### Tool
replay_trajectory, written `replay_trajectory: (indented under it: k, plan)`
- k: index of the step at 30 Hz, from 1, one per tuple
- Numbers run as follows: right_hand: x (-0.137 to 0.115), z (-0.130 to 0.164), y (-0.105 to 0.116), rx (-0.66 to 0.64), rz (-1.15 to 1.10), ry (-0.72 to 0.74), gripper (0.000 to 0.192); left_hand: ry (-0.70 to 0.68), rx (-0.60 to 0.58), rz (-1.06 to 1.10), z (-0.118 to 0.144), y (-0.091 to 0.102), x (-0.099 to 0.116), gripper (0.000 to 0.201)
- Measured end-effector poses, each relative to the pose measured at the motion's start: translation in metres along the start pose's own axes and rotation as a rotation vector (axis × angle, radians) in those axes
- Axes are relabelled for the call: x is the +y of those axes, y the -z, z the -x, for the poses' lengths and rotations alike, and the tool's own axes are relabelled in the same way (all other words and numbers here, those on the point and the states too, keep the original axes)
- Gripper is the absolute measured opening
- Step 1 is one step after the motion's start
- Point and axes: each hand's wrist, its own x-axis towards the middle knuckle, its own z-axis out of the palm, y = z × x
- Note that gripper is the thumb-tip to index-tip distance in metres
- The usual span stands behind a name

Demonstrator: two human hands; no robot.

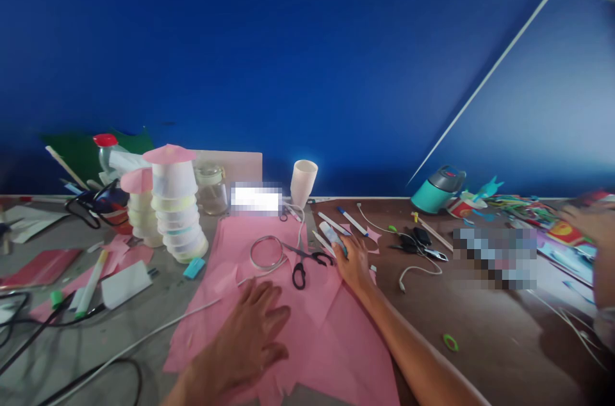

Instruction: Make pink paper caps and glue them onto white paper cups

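Pink paper (312, 335) lies spread flat on the tabletop (480, 329), pinned under the left hand (250, 335), whose fingers are splayed, holding nothing. The right hand (353, 262) reaches to a small blue-and-white tool (332, 234) at the sheet's far edge; its grip seems to be closing on it, though I cannot tell if it is held. Black scissors (307, 262) lie just beside. Picking it up looks like the step, calling for a firm pinch. The tool's kind is blurred; another person's hand (593, 220) is cut off at right
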Motion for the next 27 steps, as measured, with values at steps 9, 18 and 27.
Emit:
replay_trajectory:
  k: [9, 18, 27]
  plan:
    - [-0.002, -0.002, 0.001, -0.019, -0.038, 0.015, 0.028, -0.039, -0.053, 0.091, -0.009, 0.009, 0.005, 0.013]
    - [-0.036, 0.000, 0.027, -0.077, -0.286, 0.116, 0.030, 0.034, 0.054, 0.017, -0.006, -0.006, -0.006, 0.028]
    - [-0.081, 0.010, 0.036, -0.460, -0.427, 0.462, 0.028, 0.169, 0.187, -0.235, -0.003, -0.019, -0.025, 0.032]
